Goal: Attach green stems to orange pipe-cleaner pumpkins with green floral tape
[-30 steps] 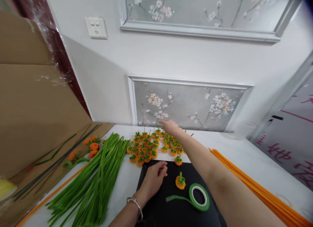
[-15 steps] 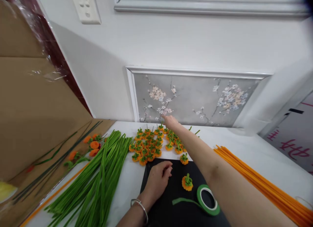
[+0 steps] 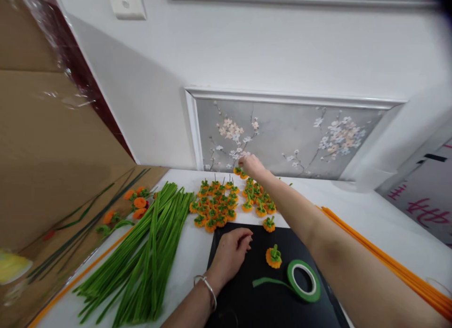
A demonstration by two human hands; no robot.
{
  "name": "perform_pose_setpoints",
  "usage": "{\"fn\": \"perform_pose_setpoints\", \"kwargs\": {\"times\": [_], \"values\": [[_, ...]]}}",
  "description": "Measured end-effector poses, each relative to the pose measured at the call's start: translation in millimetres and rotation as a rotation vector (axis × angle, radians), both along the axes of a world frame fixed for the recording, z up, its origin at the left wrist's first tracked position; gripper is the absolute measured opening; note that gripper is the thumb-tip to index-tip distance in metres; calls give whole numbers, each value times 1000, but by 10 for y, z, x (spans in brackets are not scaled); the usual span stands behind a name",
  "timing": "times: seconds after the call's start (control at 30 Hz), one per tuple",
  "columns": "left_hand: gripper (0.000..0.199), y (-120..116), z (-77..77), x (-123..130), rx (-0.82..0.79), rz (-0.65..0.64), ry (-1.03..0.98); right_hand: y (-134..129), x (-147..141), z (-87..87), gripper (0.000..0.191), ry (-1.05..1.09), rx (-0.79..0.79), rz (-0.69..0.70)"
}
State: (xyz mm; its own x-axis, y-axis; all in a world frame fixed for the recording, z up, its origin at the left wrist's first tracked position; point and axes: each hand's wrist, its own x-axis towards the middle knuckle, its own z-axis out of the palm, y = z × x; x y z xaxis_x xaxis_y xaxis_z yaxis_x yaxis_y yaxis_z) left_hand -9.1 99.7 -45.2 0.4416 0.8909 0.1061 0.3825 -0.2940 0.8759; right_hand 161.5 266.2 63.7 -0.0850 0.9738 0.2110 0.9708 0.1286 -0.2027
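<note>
My left hand (image 3: pixel 231 252), with a bracelet at the wrist, rests on the black mat (image 3: pixel 233 311). Its fingers are curled together and nothing shows in them. At the back of the table my right hand (image 3: pixel 252 167) pinches the green stem of a small orange pumpkin (image 3: pixel 237 171), made of fuzzy chenille stems; a second sits close beneath the fingers. A group of such pumpkins (image 3: pixel 213 208) stands in front, and another group (image 3: pixel 259 196) is partly behind my right forearm. One single pumpkin (image 3: pixel 273 257) lies on the mat near the green tape roll (image 3: pixel 304 281).
Long green chenille stems (image 3: pixel 148 257) lie in a bundle at the left, orange ones (image 3: pixel 384 260) at the right. Orange flowers (image 3: pixel 140 203) and dark stems rest by the cardboard (image 3: pixel 52 187). The wall (image 3: pixel 158 74) rises directly behind the table.
My right hand has gone from an extended finger to a pinch on a pumpkin at the back, which has shifted slightly up and back. My left hand stays on the mat. The view has tilted slightly.
</note>
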Motion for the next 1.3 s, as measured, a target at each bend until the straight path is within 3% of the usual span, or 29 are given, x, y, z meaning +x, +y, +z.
{"fn": "perform_pose_setpoints", "kwargs": {"times": [0.1, 0.17, 0.27, 0.37, 0.57, 0.63, 0.8, 0.93, 1.0, 1.1, 1.2, 1.3], "values": [[25, 24, -16, 8, -68, 2, -96, -474, 178, 196, 22, 50, 125, 19], [29, 44, -23, 23, -96, 14, -134, -900, 253, 230, 22, 80, 189, 46], [39, 83, -30, 49, -114, 63, -188, -1521, 261, 105, 19, 156, 212, 166], [47, 120, -42, 72, -108, 127, -228, -1907, 186, -108, 26, 77, 60, 245], [37, 91, -70, 81, -2, 105, -161, -1988, 81, -320, 23, 19, -61, 234], [35, 58, -60, 72, 42, 73, -122, -1967, 85, -319, 23, 26, -90, 233], [33, -5, 9, 61, 106, 30, -53, -2112, 189, -193, 50, 101, -42, 167], [34, 0, 37, 117, 128, 38, -25, -2461, 287, -172, 33, 195, 77, 51], [31, 4, 40, 175, 144, 63, -26, -2661, 295, -279, 27, 256, 100, 6], [22, -10, 49, 277, 157, 105, -49, -2884, 246, -529, 19, 417, 111, 85], [9, -42, 72, 341, 140, 121, -105, -2959, 146, -718, 21, 368, 100, 111], [6, -96, 124, 318, 85, 145, -187, -2933, 24, -775, 20, 222, 65, 87]]}}
